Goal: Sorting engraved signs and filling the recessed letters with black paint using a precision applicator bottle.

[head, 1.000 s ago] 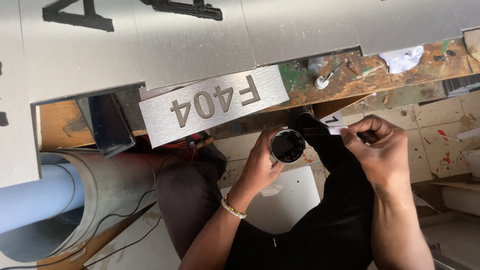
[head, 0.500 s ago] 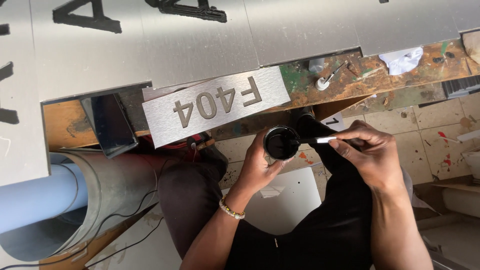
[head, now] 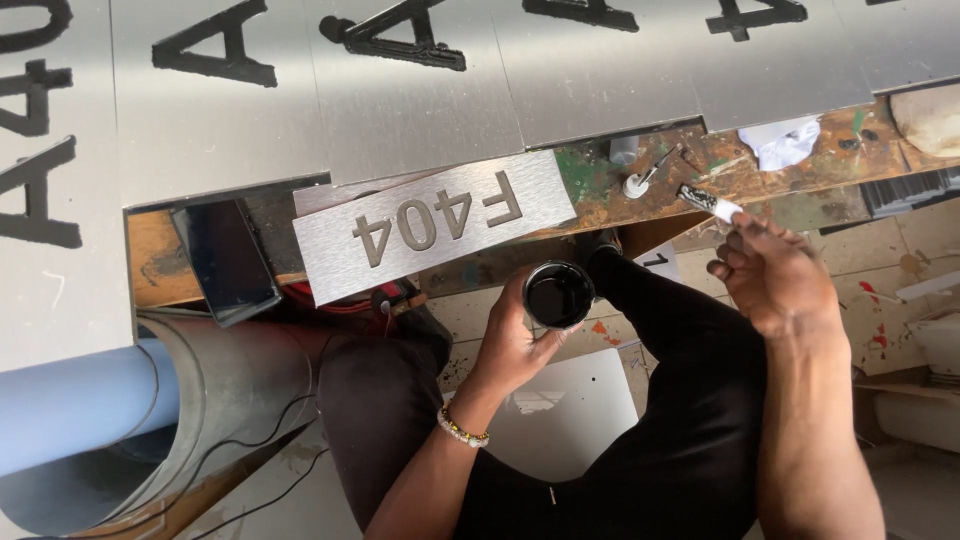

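1. Below the bench edge, the left hand [head: 515, 345] grips a small round black paint pot [head: 558, 294].
2. The right hand [head: 775, 280] pinches a white-handled brush [head: 708, 201].
3. A brushed-metal rectangular sign plate [head: 435, 224] lies on the paint-stained wooden workbench [head: 780, 175].

We have one view only, from a camera worn on the head, looking steeply down over our lap and knees. It faces the bench [head: 800, 170] edge, which crosses the upper frame, with the floor [head: 900, 260] below it. The view is close: our left hand [head: 510, 345] and right hand [head: 775, 280] sit mid-frame (forearms run off the bottom edge). No second view shares the scene.
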